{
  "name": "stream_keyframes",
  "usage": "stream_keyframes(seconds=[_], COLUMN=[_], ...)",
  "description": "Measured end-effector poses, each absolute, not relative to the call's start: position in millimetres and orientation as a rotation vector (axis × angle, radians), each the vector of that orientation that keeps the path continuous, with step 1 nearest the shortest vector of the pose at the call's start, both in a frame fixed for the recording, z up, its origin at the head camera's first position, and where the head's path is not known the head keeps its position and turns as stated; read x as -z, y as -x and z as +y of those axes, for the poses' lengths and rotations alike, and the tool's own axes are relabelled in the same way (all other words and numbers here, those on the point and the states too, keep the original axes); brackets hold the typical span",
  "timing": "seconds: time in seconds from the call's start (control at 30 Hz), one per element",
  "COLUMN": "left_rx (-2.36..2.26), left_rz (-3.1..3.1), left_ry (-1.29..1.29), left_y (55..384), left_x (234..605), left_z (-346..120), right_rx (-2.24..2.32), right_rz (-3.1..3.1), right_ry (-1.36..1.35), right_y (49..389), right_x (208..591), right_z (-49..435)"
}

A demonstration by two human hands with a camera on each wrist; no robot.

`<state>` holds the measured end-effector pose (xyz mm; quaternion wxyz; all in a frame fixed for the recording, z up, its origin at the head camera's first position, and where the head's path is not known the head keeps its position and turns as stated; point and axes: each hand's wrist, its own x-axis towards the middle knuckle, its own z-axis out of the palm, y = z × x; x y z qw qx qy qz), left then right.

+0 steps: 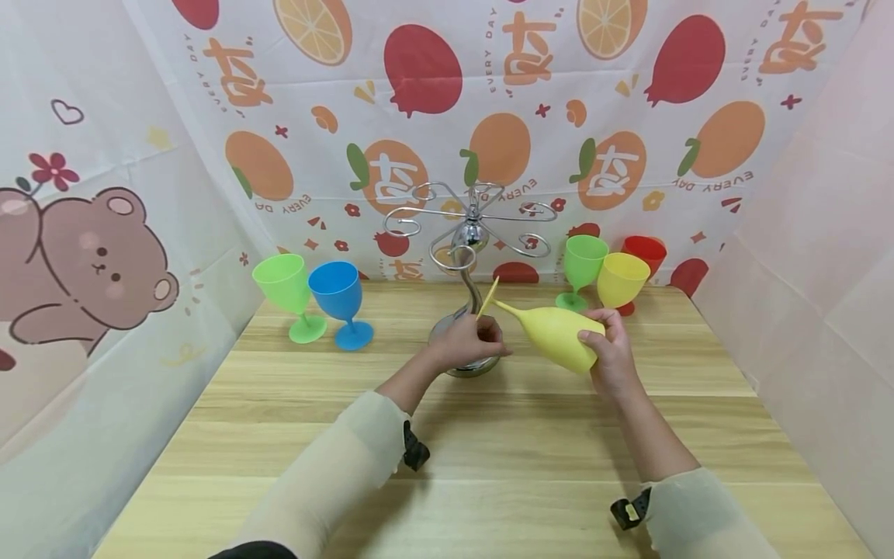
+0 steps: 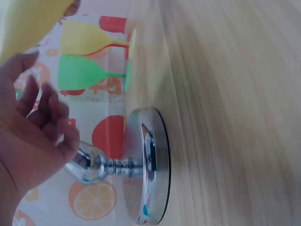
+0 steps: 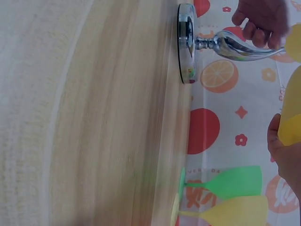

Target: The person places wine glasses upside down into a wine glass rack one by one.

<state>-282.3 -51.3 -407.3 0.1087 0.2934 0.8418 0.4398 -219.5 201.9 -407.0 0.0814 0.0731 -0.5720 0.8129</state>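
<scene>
A yellow plastic goblet is held tilted above the table, its mouth towards the right and its foot up to the left. My right hand grips it by the bowl near the rim, thumb on the near side. Close to the goblet's foot is my left hand, its fingers loosely bent with nothing between them in the left wrist view. Behind that hand stands a chrome goblet rack with curled wire arms, all without goblets. Its round base is partly hidden by the left hand in the head view.
On the left of the table stand a green goblet and a blue goblet. Towards the back right, another green goblet, a second yellow goblet and a red goblet stand close together. Printed cloth hangs behind.
</scene>
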Motion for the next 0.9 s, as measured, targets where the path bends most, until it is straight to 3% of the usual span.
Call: stream_keyframes(seconds=[0.27, 0.9], left_rx=[-1.548, -1.593], left_rz=[2.035, 2.132], left_ry=[-0.739, -0.716], left_y=[264.4, 261.2], left_x=[399.4, 398.0], left_z=[-33.5, -29.4], right_rx=[-2.474, -2.419], right_rz=[-1.637, -1.949], right_ry=[-0.268, -0.375], right_y=[216.8, 220.5], right_x=[410.5, 416.8], right_z=[191.6, 191.9])
